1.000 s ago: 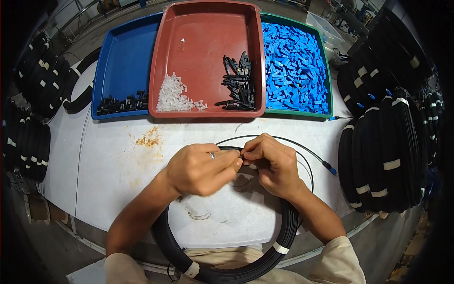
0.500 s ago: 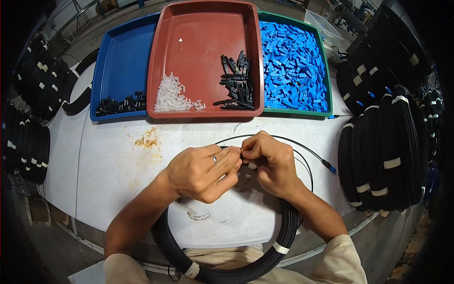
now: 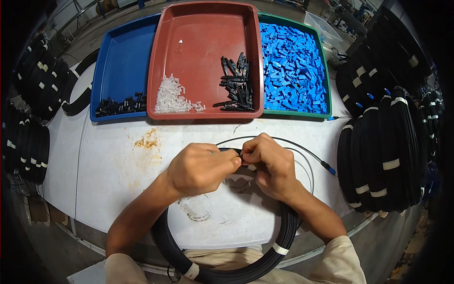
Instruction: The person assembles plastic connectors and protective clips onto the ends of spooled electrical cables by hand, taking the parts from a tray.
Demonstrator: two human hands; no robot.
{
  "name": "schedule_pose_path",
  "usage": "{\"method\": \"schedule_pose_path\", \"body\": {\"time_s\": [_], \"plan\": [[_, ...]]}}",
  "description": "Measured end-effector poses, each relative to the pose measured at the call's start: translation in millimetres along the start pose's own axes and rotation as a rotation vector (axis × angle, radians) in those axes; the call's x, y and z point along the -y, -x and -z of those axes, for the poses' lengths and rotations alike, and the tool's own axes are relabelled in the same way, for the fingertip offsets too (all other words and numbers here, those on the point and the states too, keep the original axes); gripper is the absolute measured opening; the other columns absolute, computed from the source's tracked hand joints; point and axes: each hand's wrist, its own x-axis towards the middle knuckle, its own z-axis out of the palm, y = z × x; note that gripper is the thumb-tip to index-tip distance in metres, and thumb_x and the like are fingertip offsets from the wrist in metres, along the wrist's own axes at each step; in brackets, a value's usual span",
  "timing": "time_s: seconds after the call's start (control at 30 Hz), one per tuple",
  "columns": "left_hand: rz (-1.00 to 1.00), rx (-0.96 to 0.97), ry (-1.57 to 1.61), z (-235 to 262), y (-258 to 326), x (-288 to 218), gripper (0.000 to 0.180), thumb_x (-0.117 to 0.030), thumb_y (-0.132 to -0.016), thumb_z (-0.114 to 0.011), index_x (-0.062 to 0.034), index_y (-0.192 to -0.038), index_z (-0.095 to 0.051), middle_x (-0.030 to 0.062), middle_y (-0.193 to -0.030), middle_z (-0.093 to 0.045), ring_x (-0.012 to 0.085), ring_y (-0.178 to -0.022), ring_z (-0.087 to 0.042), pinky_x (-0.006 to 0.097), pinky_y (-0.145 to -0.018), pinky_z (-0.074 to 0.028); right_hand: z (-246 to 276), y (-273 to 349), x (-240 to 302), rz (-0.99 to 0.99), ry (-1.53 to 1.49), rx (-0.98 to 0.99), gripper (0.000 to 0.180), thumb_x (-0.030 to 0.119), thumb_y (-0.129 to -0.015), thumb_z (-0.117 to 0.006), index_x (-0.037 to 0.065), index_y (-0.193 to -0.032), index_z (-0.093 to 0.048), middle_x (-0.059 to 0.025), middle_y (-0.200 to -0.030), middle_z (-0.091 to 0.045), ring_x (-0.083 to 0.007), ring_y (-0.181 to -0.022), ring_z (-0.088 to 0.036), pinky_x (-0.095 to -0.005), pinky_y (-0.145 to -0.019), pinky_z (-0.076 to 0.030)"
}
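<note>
A coil of black cable [image 3: 165,232], bound with white tape, rests partly on the table and partly against my lap. Above its far side my two hands meet fingertip to fingertip. My left hand [image 3: 201,168] is closed, its thumb and fingers pinching a small black piece [image 3: 240,158] that is mostly covered. From the other side my right hand [image 3: 272,165] pinches at the same piece, also closed. Whether it is a cable end or a connector part cannot be made out. One loose cable runs out to the right, ending in a blue-tipped connector [image 3: 328,167].
Beyond my hands stand a blue tray [image 3: 125,52] with black parts, a red tray [image 3: 203,38] with clear sleeves and black connector pieces, and a green tray [image 3: 326,85] full of blue housings. Stacked cable coils flank the table at right [image 3: 392,156] and left [image 3: 30,146].
My left hand has turned and its fingers have curled in, so the ring is now mostly hidden. The right hand stays nearly in place, still pinching. Trays and coils have not moved.
</note>
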Motion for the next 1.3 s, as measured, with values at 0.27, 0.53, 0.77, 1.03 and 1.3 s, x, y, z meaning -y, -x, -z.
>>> {"method": "schedule_pose_path", "body": {"time_s": [0.27,0.53,0.77,1.03,1.3], "plan": [[0.015,-0.062,0.006,0,0,-4,0.007,0.006,-0.078,-0.077,0.0055,-0.077,-0.070,0.0155,-0.081,-0.074,0.0215,-0.060,-0.070,0.028,-0.054,-0.057,1,-2,-2,0.006,-0.051,0.020,0.026,-0.019,-0.064,-0.065,-0.004,-0.084,-0.056,-0.0161,-0.091,-0.066,-0.0288,-0.078,-0.064,-0.0367,-0.067,-0.054],[0.344,-0.090,0.363,-4,4,-3,0.010,0.001,-0.077,-0.081,0.0019,-0.083,-0.073,0.0119,-0.073,-0.074,0.0193,-0.059,-0.072,0.028,-0.053,-0.056,3,-3,8,0.251,0.187,-0.020,0.024,-0.005,-0.063,-0.071,-0.003,-0.081,-0.055,-0.0159,-0.093,-0.063,-0.0288,-0.078,-0.061,-0.0368,-0.067,-0.050],[-0.184,-0.045,-0.117,-10,-1,1,0.008,0.006,-0.077,-0.074,0.0038,-0.076,-0.066,0.0145,-0.080,-0.071,0.0193,-0.060,-0.067,0.030,-0.052,-0.055,4,-1,3,0.029,0.001,-0.005,0.029,-0.019,-0.056,-0.061,0.000,-0.077,-0.054,-0.0125,-0.087,-0.065,-0.0284,-0.077,-0.062,-0.0366,-0.064,-0.051],[-0.343,0.016,-0.322,-2,-1,-2,0.011,0.008,-0.074,-0.074,0.0047,-0.072,-0.064,0.0153,-0.081,-0.071,0.0216,-0.062,-0.068,0.031,-0.053,-0.057,3,0,-1,-0.060,-0.093,0.047,0.032,-0.023,-0.059,-0.064,-0.002,-0.083,-0.057,-0.0164,-0.089,-0.069,-0.0256,-0.075,-0.066,-0.0317,-0.064,-0.054],[0.351,-0.176,0.354,-7,2,-5,0.014,0.004,-0.073,-0.082,-0.0014,-0.078,-0.070,0.0112,-0.078,-0.075,0.0235,-0.063,-0.073,0.030,-0.055,-0.057,3,-1,7,0.200,0.131,-0.030,0.026,-0.011,-0.063,-0.067,-0.003,-0.086,-0.058,-0.0151,-0.094,-0.063,-0.0302,-0.080,-0.061,-0.0385,-0.069,-0.051]]}}
